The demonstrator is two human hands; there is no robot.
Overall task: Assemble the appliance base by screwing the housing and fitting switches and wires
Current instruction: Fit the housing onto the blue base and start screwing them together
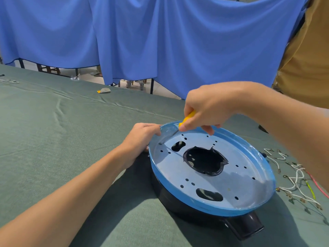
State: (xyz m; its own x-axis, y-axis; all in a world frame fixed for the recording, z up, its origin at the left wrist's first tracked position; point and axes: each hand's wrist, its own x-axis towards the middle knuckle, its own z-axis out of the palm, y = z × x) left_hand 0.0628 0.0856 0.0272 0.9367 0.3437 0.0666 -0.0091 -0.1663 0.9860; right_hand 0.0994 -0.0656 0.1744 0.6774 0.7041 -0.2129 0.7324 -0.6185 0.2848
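A yellow-handled screwdriver [187, 119] is gripped in the curled fingers of the right hand [211, 107]. Its thin metal shaft is slanted down to a small screw [160, 143] near the far-left edge of a round metal plate [213, 206] covered in blue film. At that same side the rim is held by the left hand [140, 138], its fingers curled against the outer edge. The plate is seated on a round black plastic appliance base [178, 202], which is laid on a green cloth-covered table [53, 122]. Loose white, green and red wires [295, 177] with metal terminals are scattered on the cloth just right of the base. A blue fabric curtain [142, 41] is hung behind the table.
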